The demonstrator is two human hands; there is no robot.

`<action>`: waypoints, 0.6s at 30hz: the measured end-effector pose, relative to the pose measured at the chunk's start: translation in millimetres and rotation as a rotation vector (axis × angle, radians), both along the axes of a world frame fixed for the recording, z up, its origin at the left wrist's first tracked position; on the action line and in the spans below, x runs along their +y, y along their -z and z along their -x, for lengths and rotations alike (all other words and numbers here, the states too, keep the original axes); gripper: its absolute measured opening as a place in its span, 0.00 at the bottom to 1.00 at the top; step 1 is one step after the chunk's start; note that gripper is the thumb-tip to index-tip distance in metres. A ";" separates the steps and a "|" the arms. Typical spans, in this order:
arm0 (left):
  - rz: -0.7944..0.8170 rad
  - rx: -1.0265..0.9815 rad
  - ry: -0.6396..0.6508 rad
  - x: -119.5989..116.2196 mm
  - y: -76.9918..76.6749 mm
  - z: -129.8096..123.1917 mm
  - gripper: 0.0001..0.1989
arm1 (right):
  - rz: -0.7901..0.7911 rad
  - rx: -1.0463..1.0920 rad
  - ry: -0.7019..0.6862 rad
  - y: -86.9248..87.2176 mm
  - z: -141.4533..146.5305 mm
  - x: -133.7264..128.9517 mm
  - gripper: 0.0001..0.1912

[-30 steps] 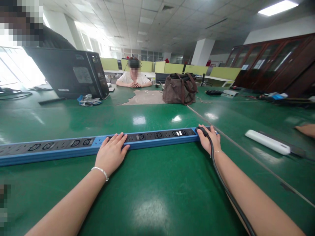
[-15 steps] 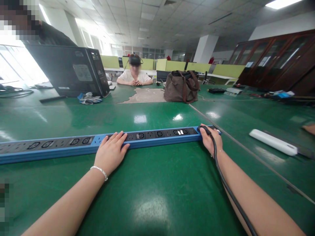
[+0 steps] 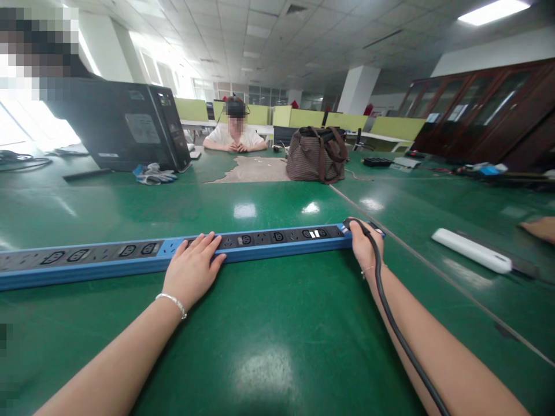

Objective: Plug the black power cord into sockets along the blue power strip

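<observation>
A long blue power strip [image 3: 277,244] with black sockets lies across the green table [image 3: 277,346] in front of me. My left hand [image 3: 191,273] rests flat on its middle, fingers spread over the top face. My right hand [image 3: 365,245] grips the strip's right end. A black cable [image 3: 392,323] leaves that end, runs over my right wrist and trails along my forearm toward me.
A white power strip [image 3: 472,250] lies at the right, with another person's hand [image 3: 540,229] beyond it. A brown bag [image 3: 316,156], a black computer case [image 3: 125,126] and gloves [image 3: 154,174] stand farther back. A person sits at the far end.
My right hand has turned more upright against the strip's end. The view has shifted slightly. The left hand stays in place.
</observation>
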State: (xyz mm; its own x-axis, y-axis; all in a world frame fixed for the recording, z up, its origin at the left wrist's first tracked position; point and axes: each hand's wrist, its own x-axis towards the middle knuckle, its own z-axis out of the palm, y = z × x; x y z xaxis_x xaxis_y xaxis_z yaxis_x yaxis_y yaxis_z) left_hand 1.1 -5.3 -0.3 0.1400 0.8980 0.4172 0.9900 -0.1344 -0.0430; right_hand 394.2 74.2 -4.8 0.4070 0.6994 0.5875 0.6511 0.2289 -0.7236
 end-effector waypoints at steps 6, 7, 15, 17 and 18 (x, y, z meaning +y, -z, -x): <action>0.009 -0.001 -0.003 -0.2 -1.5 -0.8 0.25 | 0.138 -0.295 -0.015 -5.0 17.2 -3.9 0.23; 0.010 -0.002 -0.003 -0.3 -1.7 -0.9 0.25 | 0.146 -0.301 -0.008 -5.5 17.3 -4.2 0.23; 0.008 -0.001 -0.004 -0.3 -1.4 -0.7 0.25 | 0.173 -0.314 0.004 -6.4 15.4 -3.9 0.23; 0.009 0.005 -0.005 -0.1 -1.1 -0.5 0.25 | 0.168 -0.326 0.002 -6.6 14.9 -3.5 0.23; 0.010 0.010 -0.005 -0.1 -1.0 -0.5 0.25 | 0.166 -0.332 0.000 -6.7 14.4 -3.1 0.23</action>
State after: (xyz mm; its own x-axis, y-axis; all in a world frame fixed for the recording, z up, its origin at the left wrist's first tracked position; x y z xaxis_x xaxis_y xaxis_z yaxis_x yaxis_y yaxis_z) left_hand 1.6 -5.5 0.7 0.1393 0.9027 0.4070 0.9902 -0.1297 -0.0512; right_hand 379.8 71.2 1.9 0.2135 0.7964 0.5659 0.8569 0.1256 -0.5000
